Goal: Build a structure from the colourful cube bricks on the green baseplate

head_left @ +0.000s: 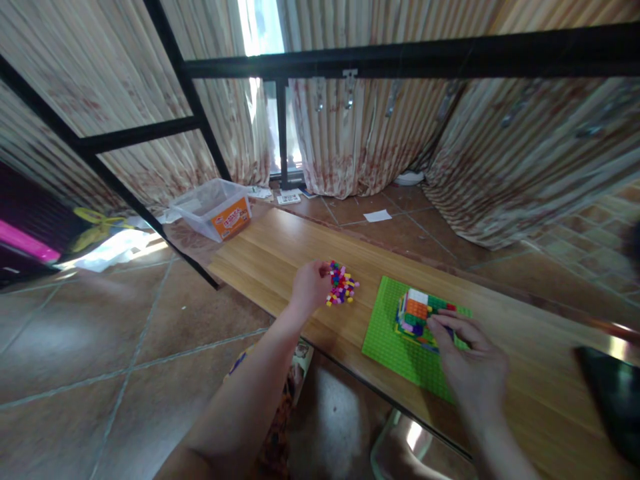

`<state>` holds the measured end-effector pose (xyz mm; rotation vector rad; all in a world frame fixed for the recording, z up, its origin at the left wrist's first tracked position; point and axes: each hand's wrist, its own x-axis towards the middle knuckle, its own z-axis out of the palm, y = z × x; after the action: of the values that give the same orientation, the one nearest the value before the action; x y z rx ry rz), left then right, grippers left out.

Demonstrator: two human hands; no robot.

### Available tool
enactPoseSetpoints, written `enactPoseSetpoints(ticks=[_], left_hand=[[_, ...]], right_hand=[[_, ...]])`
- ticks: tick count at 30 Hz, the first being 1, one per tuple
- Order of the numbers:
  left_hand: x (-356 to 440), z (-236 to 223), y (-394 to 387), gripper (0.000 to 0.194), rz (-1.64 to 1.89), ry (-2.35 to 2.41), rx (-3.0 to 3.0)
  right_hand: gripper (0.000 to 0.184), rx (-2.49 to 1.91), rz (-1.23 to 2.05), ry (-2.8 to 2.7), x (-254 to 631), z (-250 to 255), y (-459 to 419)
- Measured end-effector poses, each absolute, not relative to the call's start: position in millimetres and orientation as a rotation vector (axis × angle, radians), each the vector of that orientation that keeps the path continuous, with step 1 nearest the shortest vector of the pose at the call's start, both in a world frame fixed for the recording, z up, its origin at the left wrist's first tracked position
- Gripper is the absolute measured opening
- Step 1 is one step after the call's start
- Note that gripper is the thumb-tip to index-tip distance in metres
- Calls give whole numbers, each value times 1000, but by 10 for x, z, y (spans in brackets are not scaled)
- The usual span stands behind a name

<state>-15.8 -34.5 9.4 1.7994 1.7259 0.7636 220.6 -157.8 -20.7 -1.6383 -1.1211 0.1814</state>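
A small loose pile of toy building bricks (343, 285) in pink, red, yellow, white and purple lies on the wooden table. At the pile's left edge is my left hand (311, 285), its fingers curled together; what they pinch, if anything, is hidden. A green baseplate (383, 333) lies to the right, bearing a multicoloured brick structure (416, 310) with white and orange bricks on top. My right hand (473, 357) is at the structure's right side, thumb and fingers closed close to it. Whatever sits between those fingertips is too small and covered to name.
The narrow wooden table (280, 243) runs from left to right. A clear plastic box (200, 213) with an orange label stands beyond its left end. A dark flat object (610, 393) is at the right. Black metal bars (400, 60) cross in front of the curtains.
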Motion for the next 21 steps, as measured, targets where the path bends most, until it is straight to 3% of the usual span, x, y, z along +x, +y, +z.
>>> enactPoseSetpoints(ticks=[13,21], left_hand=[[-385,-46,-276,16,424,1961,2052],[-366,90,-321,12,609,1758,2015]], right_hand=[[24,-1627,206,-1115,2178,-174,-1569],[21,-1602,194,-1071,2185,-176,-1551]])
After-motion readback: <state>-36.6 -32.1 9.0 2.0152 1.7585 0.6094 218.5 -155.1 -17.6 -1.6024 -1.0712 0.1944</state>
